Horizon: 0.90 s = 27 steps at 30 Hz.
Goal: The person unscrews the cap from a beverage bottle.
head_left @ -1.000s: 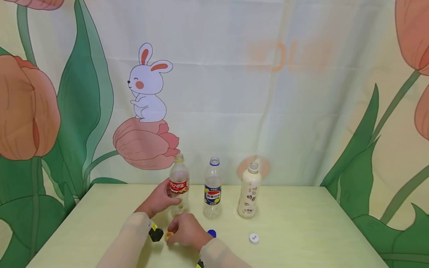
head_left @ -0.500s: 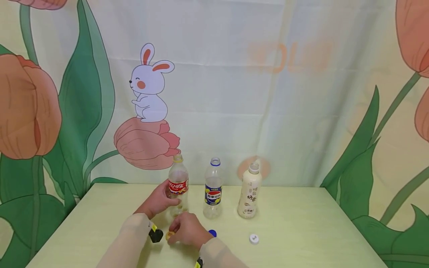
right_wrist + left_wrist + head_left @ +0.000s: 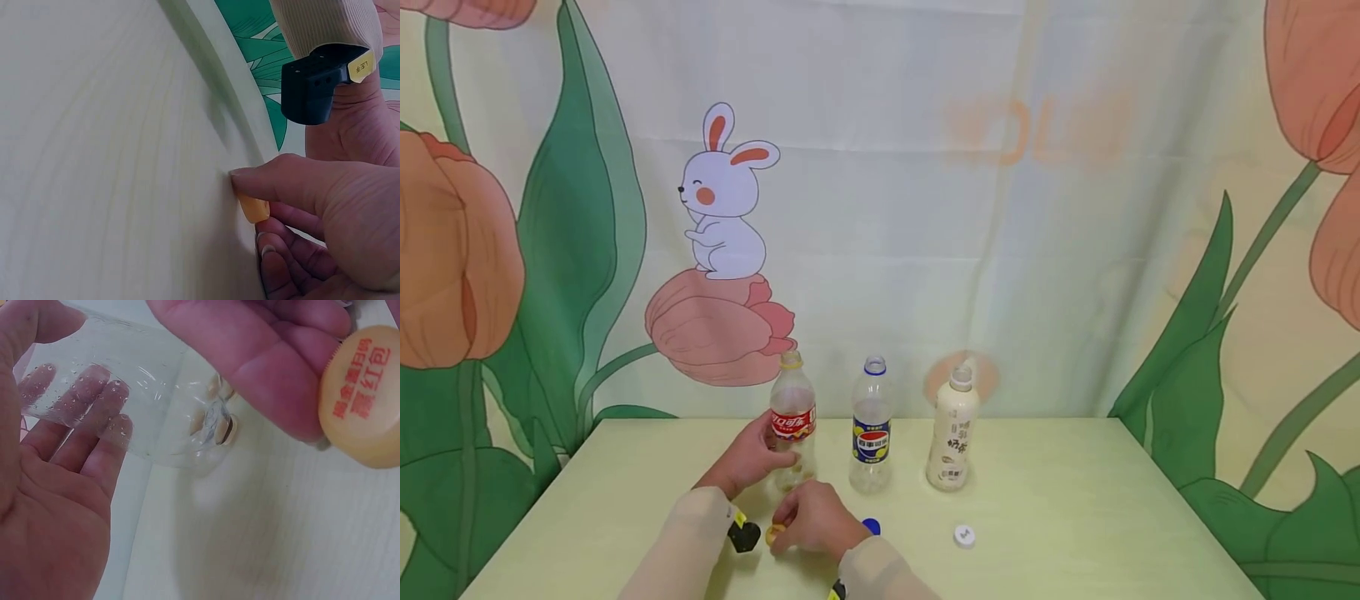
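Observation:
A clear plastic cola bottle [image 3: 793, 423] with a red label stands upright and uncapped at the left of the row. My left hand [image 3: 745, 458] grips it from the left side, the fingers showing through the wet plastic in the left wrist view. Just in front of the bottle, my right hand [image 3: 822, 518] pinches an orange-yellow bottle cap [image 3: 365, 400] between thumb and fingers, low over the table. Red characters are printed on the cap's top. From the right wrist side, the cap [image 3: 254, 208] shows edge-on under the thumb.
Right of the cola bottle stand an uncapped clear bottle [image 3: 871, 440] with a blue label and a cream bottle [image 3: 952, 433]. A blue cap [image 3: 871, 527], partly behind my right hand, and a white cap [image 3: 964, 536] lie on the table [image 3: 1075, 508]. A printed curtain [image 3: 880, 208] hangs behind.
The head view has shifted slightly. Both hands keep their holds, the left on the cola bottle and the right on the orange-yellow bottle cap, with hardly any movement.

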Available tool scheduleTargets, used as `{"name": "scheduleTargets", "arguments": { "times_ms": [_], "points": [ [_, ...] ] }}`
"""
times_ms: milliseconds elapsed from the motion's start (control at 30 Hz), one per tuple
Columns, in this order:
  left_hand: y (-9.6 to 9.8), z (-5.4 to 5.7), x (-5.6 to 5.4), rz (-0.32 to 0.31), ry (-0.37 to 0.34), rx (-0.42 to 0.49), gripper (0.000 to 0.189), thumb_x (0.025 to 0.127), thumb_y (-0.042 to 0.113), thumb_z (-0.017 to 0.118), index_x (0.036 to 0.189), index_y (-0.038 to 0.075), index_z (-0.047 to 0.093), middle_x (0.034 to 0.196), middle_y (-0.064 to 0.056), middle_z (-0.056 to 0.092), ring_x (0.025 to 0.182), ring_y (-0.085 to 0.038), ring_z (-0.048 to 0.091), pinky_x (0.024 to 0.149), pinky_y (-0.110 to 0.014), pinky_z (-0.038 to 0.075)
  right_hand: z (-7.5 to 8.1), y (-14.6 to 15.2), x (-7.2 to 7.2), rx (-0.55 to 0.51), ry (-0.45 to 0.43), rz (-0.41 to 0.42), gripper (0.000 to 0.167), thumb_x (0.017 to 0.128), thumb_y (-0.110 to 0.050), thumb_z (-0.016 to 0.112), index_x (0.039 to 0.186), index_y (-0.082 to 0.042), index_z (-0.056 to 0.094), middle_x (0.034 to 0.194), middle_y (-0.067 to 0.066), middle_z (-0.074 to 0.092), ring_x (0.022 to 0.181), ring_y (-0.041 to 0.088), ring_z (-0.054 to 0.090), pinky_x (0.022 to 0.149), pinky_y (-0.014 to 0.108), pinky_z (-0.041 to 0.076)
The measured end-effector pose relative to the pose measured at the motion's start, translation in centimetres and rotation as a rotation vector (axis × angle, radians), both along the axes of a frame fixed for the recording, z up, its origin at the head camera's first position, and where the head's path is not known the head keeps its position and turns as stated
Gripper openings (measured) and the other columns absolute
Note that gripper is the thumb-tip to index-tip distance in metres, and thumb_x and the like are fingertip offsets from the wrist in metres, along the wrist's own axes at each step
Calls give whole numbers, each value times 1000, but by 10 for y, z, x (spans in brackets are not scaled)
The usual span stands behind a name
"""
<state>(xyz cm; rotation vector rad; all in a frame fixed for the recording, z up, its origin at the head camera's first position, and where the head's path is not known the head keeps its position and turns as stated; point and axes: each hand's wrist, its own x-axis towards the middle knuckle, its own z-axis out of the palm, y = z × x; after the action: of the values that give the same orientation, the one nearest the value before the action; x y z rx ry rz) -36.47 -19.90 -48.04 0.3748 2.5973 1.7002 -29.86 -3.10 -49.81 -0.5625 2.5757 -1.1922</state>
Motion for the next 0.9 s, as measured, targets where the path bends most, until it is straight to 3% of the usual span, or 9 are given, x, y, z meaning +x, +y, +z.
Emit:
{"name": "scheduleTargets", "arguments": {
  "times_ms": [900],
  "points": [
    [3, 1, 2, -4, -15, -46, 77, 82, 13, 80, 149, 4, 42, 146, -19, 57, 133, -37, 56, 115, -59, 41, 1, 3, 4, 12, 10, 8, 33, 63, -13, 95, 90, -13, 77, 79, -8, 69, 72, 2, 56, 67, 19, 49]
  ]
}}
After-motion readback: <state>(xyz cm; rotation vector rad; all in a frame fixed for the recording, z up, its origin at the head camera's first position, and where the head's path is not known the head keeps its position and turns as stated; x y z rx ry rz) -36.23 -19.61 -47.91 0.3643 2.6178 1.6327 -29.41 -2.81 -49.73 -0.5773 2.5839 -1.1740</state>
